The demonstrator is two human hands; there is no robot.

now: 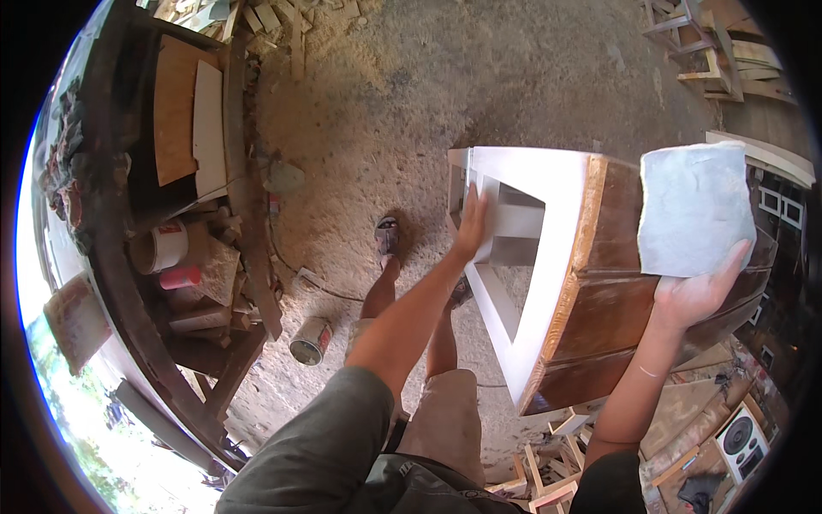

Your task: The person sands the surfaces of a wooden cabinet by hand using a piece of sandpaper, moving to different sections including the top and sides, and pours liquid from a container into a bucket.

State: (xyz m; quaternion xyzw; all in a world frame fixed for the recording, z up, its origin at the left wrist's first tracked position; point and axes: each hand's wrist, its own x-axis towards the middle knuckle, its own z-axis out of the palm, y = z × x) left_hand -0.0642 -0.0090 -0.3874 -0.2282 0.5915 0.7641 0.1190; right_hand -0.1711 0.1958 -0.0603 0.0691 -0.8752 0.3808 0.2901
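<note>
A piece of furniture stands to the right, with a white-painted open frame [561, 206] facing left and brown varnished panels [591, 317] behind it. My left hand [473, 224] rests against the left part of the white frame, its fingers stretched out and slightly blurred. In my right hand [695, 300] is a pale blue-grey square sheet [695, 210] with uneven edges, raised above the brown panels. The thumb shows along its lower right edge, while the other fingers are hidden behind it. I cannot tell what the sheet is made of.
A dark workbench [248, 188] runs along the left, its shelf holding a white bucket [169, 247], a red cylinder [180, 277] and wood offcuts. A paint can [311, 341] stands on the dusty floor beside my legs. Wood frames and a speaker [741, 441] lie at lower right.
</note>
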